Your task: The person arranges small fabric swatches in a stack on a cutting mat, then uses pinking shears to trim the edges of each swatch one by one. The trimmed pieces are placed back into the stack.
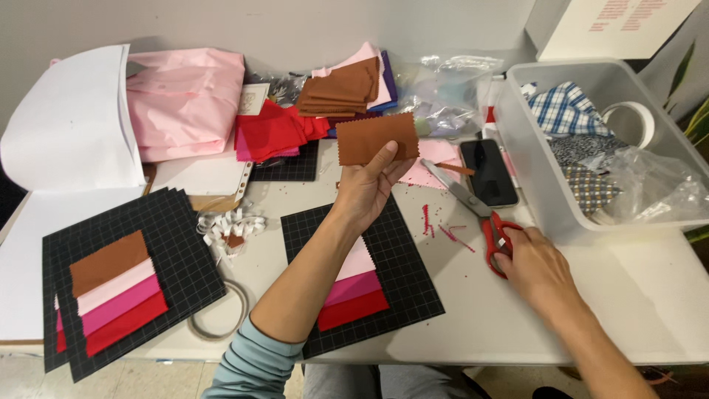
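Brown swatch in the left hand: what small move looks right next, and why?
Probably lowering the brown swatch onto the black grid card above its pale pink strip. The left hand holds the swatch up, already cut with zigzag edges. The finished card on the left carries brown on top. The right hand rests at the red-handled scissors on the table.

We note two gridded boards [369, 244] on the counter [635, 295], scissors [480, 214] right of them, phone [489, 171] behind, bin [591, 148] far right.
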